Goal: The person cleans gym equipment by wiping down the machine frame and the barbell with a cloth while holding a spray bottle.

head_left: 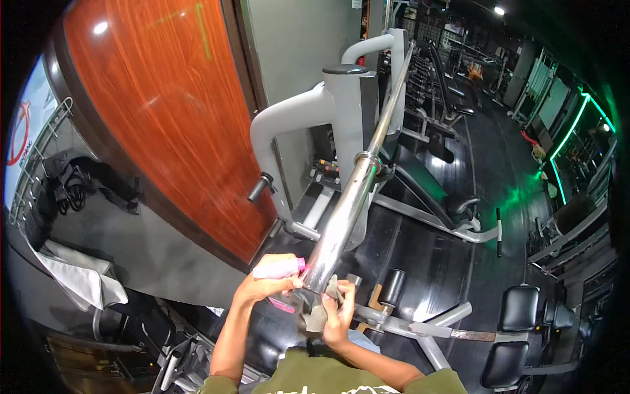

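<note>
Sideways bottle (277,268), pink end (301,264) toward barbell (338,226), in closed left grip (262,287), cloth (316,320) in closed right grip (339,320)

At the far left, a blue-and-white banner (33,108) bears a red circular emblem (20,134) with small dark lettering beside it, which seems to end in "YANG", its opening letters unclear. White lettering (328,389) on the green shirt (318,368) is cut off by the lower edge, and any print on the pink-and-white bottle (275,267) is too blurred to read.
</note>
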Demonstrator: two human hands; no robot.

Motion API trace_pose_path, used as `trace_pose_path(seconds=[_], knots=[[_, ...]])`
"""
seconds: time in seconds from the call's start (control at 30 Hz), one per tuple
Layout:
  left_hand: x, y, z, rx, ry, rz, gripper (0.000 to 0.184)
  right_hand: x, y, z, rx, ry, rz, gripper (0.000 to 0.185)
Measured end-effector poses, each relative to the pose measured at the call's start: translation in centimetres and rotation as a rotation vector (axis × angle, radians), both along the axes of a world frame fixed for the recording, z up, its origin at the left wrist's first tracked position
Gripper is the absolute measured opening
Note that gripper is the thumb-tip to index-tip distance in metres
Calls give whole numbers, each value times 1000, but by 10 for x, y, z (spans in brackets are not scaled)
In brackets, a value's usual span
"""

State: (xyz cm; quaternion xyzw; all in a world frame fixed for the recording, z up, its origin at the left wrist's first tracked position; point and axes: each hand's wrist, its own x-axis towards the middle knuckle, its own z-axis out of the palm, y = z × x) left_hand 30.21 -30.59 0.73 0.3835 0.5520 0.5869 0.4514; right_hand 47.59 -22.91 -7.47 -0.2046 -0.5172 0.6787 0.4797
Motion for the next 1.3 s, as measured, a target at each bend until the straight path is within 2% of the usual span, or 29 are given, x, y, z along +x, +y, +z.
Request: trace_pose_path(seconds=[0.07, 0.17, 0.23, 0.3, 0.37, 0.43, 0.5, 0.57, 0.63, 0.73, 0.8, 0.83, 0.9, 0.97, 1.03, 1.1, 1.27, 1.3], knots=[[-1, 1, 3, -3, -3, -2, 23, -3, 11, -4, -17, -38, 30, 23], [2, -1, -1, 10, -1, -1, 24, -25, 50, 13, -31, -107, -65, 19], [6, -2, -6, 44, 82, 86, 27, -31, 70, 36, -90, -70, -48, 19], [13, -3, -8, 81, 128, 125, 27, -28, 68, 35, -61, -24, -78, 18], [16, -7, -9, 124, 173, 169, 26, -9, 55, 40, 563, -127, -168, 19], [19, -13, -11, 125, 276, 228, 24, 7, 48, 46, 878, -69, 17, 30], [19, -21, -18, 102, 253, 218, 22, 10, 65, 74, 1085, -176, 98, 32], [21, -26, -20, 185, 95, 253, 20, -1, 88, 100, 1211, -316, 135, 23], [19, -35, -26, 221, 116, 258, 20, -20, 107, 129, 1257, -466, 126, 15], [21, -45, -26, 224, 121, 318, 22, -46, 119, 156, 1299, -556, 245, 15], [24, -50, -28, 226, 65, 362, 23, -57, 106, 169, 1503, -693, 602, 18], [26, -52, -28, 226, 60, 368, 23, -61, 93, 170, 1551, -583, 686, 22], [26, -53, -25, 229, 80, 390, 24, -71, 77, 162, 1654, -631, 778, 25], [26, -55, -25, 239, 86, 417, 25, -75, 84, 164, 1676, -636, 792, 27], [26, -59, -25, 244, 87, 445, 25, -76, 106, 176, 1541, -750, 845, 28], [25, -62, -23, 260, 64, 445, 25, -75, 128, 180, 1529, -798, 750, 28], [25, -59, -28, 252, 52, 455, 26, -44, 98, 169, 1473, -625, 836, 20], [24, -56, -29, 235, 60, 458, 26, -38, 83, 169, 1548, -555, 779, 16]])
